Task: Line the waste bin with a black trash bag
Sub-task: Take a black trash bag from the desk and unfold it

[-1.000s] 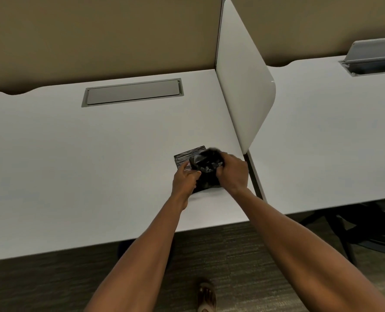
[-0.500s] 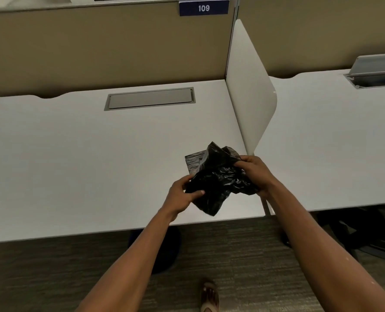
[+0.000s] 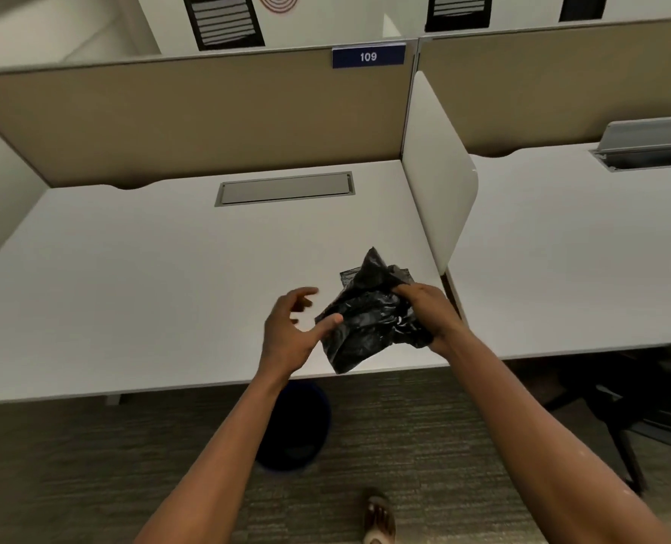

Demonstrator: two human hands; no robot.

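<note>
A crumpled black trash bag hangs bunched above the front edge of the white desk. My right hand is closed on its right side and holds it up. My left hand is just left of the bag with fingers spread; its thumb tip touches the plastic without gripping. A dark blue waste bin stands on the carpet under the desk edge, partly hidden by my left forearm. A flat dark packet lies on the desk behind the bag, mostly covered.
A white divider panel separates this desk from the neighbouring desk. A grey cable hatch is set in the desktop. A dark chair base is at the right. My sandalled foot is on the carpet.
The bag was lifted off the desk and has loosened. My left hand let go of it and opened. The camera tilted up, bringing the bin into view.
</note>
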